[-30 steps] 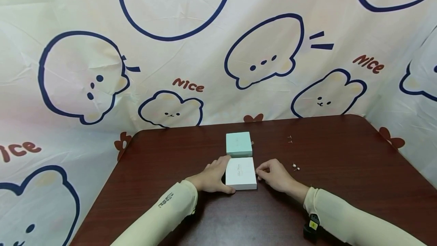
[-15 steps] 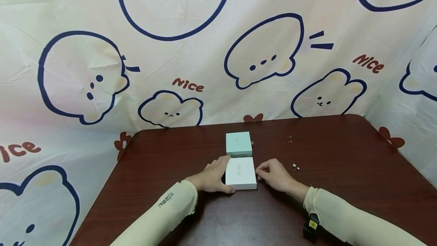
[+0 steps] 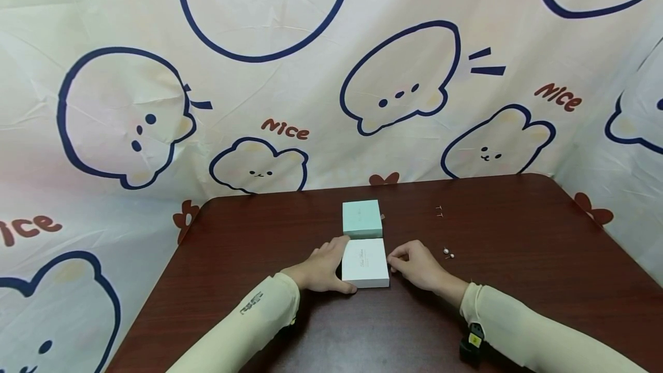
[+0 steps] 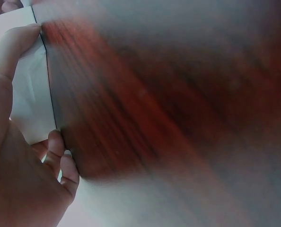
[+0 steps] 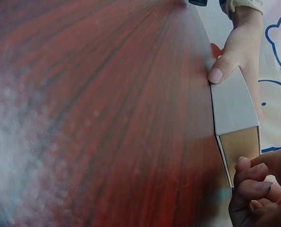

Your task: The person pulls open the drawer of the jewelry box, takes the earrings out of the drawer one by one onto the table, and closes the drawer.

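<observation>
A flat white box [image 3: 365, 262] with faint print on its lid lies on the table. My left hand [image 3: 323, 266] grips its left side, thumb at the near edge and fingertips at the far corner. In the left wrist view the thumb and fingers bracket the white box [image 4: 32, 94]. At the opposite end my right hand [image 3: 418, 265] has its fingers curled, pinching at the box's tan end face [image 5: 239, 146]. Whatever lies between those fingertips is hidden. Directly behind stands a mint-green box [image 3: 362, 217] with a small brown tab on its right side.
Two small round white-headed pieces [image 3: 446, 251] lie right of my right hand. Farther back are two tiny thin T-shaped pieces [image 3: 439, 210]. A cartoon-printed cloth [image 3: 321, 91] hangs behind the dark wooden table [image 3: 259, 229].
</observation>
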A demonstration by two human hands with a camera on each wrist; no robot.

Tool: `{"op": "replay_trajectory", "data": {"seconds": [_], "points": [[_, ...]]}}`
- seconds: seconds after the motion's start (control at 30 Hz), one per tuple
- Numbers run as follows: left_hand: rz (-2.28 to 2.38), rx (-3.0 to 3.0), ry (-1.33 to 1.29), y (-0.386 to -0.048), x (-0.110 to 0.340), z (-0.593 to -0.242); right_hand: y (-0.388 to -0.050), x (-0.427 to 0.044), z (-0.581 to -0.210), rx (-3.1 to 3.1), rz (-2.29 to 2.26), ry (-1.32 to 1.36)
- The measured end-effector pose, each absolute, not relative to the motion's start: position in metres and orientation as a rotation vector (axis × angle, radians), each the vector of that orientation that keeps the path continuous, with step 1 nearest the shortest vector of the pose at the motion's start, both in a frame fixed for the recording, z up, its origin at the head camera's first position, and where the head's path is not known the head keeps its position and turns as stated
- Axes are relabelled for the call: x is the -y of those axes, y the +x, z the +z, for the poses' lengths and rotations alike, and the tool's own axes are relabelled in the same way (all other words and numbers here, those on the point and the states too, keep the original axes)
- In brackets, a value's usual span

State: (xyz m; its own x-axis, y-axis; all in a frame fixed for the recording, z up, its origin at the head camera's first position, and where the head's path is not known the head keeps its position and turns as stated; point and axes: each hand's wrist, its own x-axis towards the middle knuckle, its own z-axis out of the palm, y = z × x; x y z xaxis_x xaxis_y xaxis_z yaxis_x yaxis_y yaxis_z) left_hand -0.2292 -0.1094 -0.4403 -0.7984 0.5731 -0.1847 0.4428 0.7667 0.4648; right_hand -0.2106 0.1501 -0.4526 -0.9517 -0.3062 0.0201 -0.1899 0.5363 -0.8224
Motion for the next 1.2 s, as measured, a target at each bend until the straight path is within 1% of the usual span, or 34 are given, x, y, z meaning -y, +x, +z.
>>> {"op": "replay_trajectory", "data": {"seconds": [1.2], "points": [[0.572,-2.684,0.772,-0.221,0.1111,-0.4383,-0.2085,-0.1507,-0.4456,-2.623,-1.437,-0.352]]}}
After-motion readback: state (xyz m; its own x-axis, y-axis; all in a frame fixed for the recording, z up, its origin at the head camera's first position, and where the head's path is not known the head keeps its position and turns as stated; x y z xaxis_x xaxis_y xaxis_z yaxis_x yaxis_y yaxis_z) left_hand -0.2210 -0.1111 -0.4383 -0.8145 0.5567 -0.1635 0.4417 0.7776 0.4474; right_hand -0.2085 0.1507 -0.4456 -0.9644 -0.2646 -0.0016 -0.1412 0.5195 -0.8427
